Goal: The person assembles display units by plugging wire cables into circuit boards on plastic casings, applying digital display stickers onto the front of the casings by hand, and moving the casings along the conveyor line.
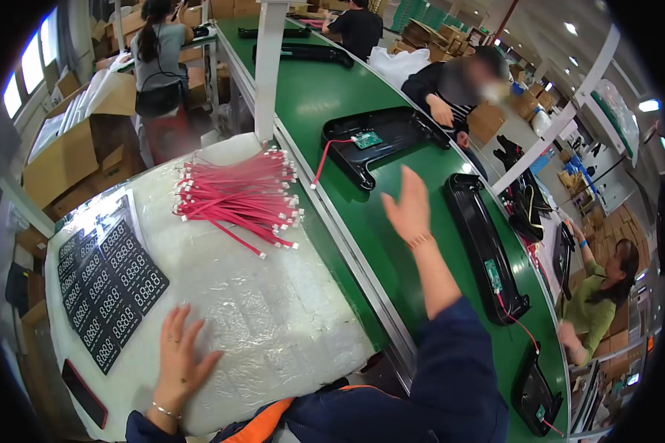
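My left hand (182,363) is over the plastic-wrapped white pad (273,317), its fingers spread and nothing in it. Beside it lie black sheets of digit display panels (111,284). My right hand (409,210) reaches over the green conveyor belt (391,255), thumb and fingers apart, holding nothing. Just beyond its fingertips lies a black plastic housing (403,133) with a small green circuit board (366,139) and a red cable (322,162). A pile of red cables with white connectors (233,188) rests at the pad's far end.
More black housings (480,251) lie along the belt, one (537,391) near its lower end. A dark phone (85,393) sits at the pad's left corner. A white post (268,70) rises between pad and belt. Co-workers (451,88) sit across and further along the line.
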`<state>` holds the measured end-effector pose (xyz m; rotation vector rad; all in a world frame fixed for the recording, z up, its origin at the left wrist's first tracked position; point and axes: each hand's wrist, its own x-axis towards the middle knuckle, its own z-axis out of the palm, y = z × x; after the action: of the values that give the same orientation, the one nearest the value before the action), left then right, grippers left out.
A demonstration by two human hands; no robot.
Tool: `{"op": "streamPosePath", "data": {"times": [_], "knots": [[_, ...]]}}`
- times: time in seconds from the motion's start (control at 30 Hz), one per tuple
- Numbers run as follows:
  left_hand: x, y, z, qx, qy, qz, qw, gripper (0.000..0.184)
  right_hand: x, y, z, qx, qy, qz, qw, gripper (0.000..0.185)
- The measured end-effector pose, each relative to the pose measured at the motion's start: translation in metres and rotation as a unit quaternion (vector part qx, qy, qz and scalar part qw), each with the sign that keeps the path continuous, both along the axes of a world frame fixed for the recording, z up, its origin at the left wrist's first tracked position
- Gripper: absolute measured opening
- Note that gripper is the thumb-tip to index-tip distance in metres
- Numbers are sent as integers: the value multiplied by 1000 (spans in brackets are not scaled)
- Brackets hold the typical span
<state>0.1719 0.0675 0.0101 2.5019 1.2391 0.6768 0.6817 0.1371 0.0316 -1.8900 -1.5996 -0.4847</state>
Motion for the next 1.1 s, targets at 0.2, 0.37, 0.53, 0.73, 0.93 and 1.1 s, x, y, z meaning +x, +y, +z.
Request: {"op": "streamPosePath", "data": {"times": [0.2,0.37,0.53,0.73,0.93,1.1], "knots": [[1,2,-13,-5,-6,-2,1000,60,-18,188,-61,-49,-111,-34,992,45],[-2,8,-12,2,-35,-9,999,61,-33,188,-40,-150,-87,-102,980,22],[-10,3,-13,14,-80,-20,996,59,-20,29,112,108,-5,22,994,32],[-20,10,1,-170,-267,28,948,64,1,-269,188,309,380,208,847,36],[-17,56,20,-165,-438,-26,883,70,-29,-340,140,329,498,428,679,43],[-17,39,64,-257,-550,-16,794,61,-38,-323,131,307,483,510,642,51]]}}
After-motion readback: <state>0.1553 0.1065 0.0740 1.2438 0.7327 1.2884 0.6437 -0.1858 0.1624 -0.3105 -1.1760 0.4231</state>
